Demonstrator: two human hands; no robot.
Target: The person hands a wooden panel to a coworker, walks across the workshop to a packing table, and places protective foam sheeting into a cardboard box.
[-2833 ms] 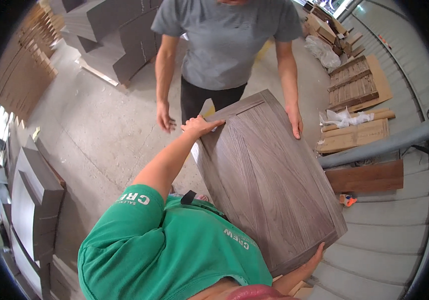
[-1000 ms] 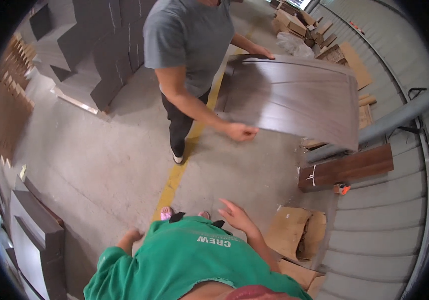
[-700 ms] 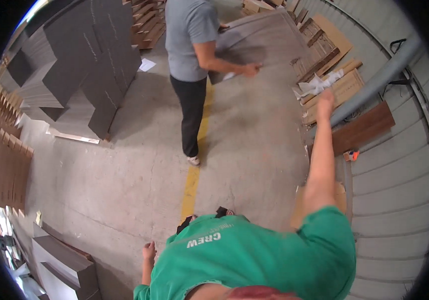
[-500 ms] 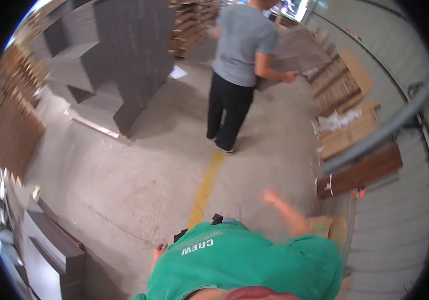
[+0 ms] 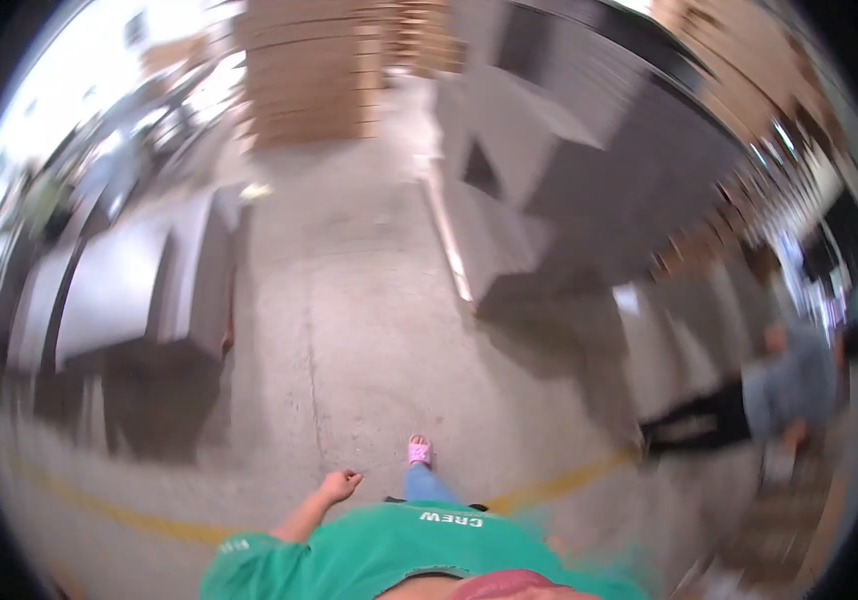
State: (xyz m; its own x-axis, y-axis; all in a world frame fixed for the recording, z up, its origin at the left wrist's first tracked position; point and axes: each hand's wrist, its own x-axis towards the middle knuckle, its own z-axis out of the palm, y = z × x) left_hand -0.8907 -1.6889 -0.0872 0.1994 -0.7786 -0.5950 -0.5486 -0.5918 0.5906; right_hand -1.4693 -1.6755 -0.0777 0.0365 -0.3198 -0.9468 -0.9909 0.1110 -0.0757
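Note:
My left hand [image 5: 341, 485] hangs in front of the green shirt [image 5: 369, 540], over the concrete floor. Its fingers are loosely bent and a little apart from the thumb, and I see nothing in it. A blurred patch of skin at the right of the shirt may be my right hand or forearm [image 5: 556, 545]; its fingers cannot be made out. One foot in a pink sandal [image 5: 420, 450] is stepping forward below a blue trouser leg. Neither hand touches any of the stacks around me.
Ahead to the right stands a large stack of grey boards [image 5: 589, 190]. To the left is a lower stack of grey panels [image 5: 139, 290]. Brown stacked boards [image 5: 309, 75] rise at the far end. A person in grey [image 5: 789, 390] is at the right. Yellow lines [image 5: 559, 485] mark the floor.
My view has swung to the left. The person in grey and the large grey stack now lie further right, and the low stack is nearer the front. My right arm has dropped mostly from sight.

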